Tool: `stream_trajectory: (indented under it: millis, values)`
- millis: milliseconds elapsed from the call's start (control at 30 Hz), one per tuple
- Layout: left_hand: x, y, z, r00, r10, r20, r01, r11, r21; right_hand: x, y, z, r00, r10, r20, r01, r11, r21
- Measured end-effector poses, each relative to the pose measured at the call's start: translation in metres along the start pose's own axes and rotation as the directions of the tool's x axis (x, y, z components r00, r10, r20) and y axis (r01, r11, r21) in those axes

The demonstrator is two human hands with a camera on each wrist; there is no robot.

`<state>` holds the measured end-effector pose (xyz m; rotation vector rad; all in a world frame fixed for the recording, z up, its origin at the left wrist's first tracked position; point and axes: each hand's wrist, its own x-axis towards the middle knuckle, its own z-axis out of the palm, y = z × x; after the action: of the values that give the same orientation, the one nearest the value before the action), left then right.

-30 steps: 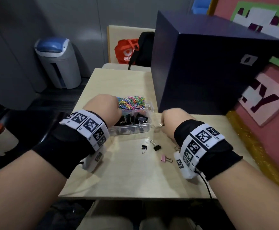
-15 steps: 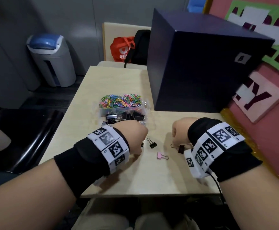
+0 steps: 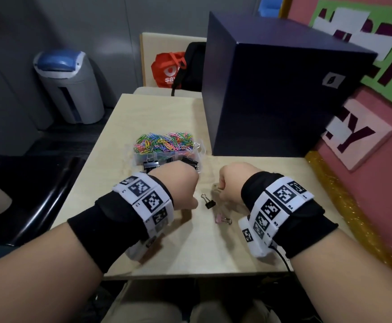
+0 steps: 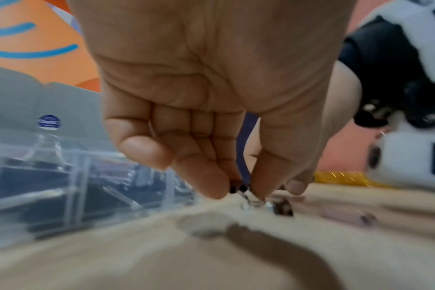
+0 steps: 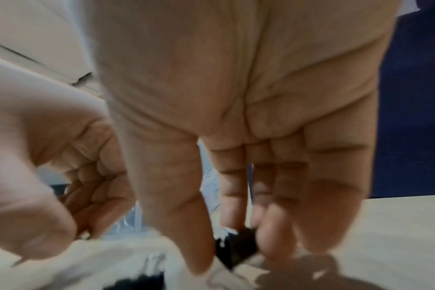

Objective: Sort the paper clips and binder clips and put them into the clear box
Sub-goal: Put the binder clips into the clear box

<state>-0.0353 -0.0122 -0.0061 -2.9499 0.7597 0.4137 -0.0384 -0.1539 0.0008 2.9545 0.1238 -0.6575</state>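
Pinching binder clips, both hands (image 3: pixel 176 185) crowd the clear box (image 3: pixel 200 151).

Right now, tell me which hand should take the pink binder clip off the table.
Right hand, probably: the pink binder clip lies just beside its wrist, farther from the left hand. Both are busy, though: left pinches a small clip, right a black clip.

Red bag (image 3: pixel 167 69), upper centre: white letters "sa", rest hidden. Pink board (image 3: pixel 358 136), right: large dark "Y". Wristband tags: small marks, illegible. Green sign, upper right: letters cut off.
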Motion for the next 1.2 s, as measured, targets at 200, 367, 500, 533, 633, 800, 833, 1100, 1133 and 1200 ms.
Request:
stream_trajectory:
  millis: [200, 367, 500, 533, 633, 800, 833, 1100, 1133, 1200]
  values:
    - [-0.007, -0.039, -0.027, 0.970, -0.180, -0.162, 0.168, 0.982, -0.087, 0.006, -0.011, -0.018, 0.886, 0.015, -0.464, 0.221, 0.864, 0.451]
    - [-0.006, -0.049, -0.029, 0.935, -0.238, -0.264, 0.198, 0.965, -0.170, -0.008, -0.014, -0.021, 0.991, -0.039, -0.130, 0.064, 0.978, 0.197]
    - [-0.001, -0.017, -0.012, 0.978, -0.044, -0.205, 0.026, 0.996, -0.087, -0.017, -0.013, -0.005, 0.962, -0.018, 0.274, 0.018, 1.000, 0.003]
    - [0.002, -0.008, -0.007, 0.983, 0.014, -0.184, -0.026, 0.998, -0.062, -0.017, -0.013, -0.001, 0.967, -0.004, 0.254, 0.005, 1.000, -0.005]
    - [0.010, 0.013, 0.004, 0.992, 0.110, -0.053, -0.110, 0.994, 0.003, -0.017, -0.009, 0.009, 0.983, -0.008, 0.183, 0.011, 1.000, -0.015]
    - [0.016, 0.022, 0.008, 0.990, 0.128, 0.055, -0.136, 0.978, 0.157, -0.013, 0.000, 0.011, 0.987, -0.008, 0.158, -0.008, 0.995, 0.101]
    - [0.016, 0.022, 0.008, 0.992, 0.117, 0.054, -0.125, 0.975, 0.185, -0.011, 0.000, 0.011, 0.988, -0.003, 0.155, -0.013, 0.994, 0.106]
    - [0.009, 0.014, 0.009, 0.990, 0.055, 0.126, -0.082, 0.972, 0.221, 0.000, -0.004, 0.009, 0.995, 0.019, 0.100, -0.020, 1.000, 0.012]
    - [0.008, 0.012, 0.009, 0.989, 0.058, 0.134, -0.088, 0.969, 0.230, 0.002, -0.004, 0.008, 0.997, 0.019, 0.078, -0.019, 1.000, -0.003]
    - [0.006, 0.009, 0.009, 0.988, 0.055, 0.147, -0.090, 0.965, 0.245, 0.005, -0.004, 0.005, 0.999, 0.006, 0.033, -0.005, 1.000, -0.002]
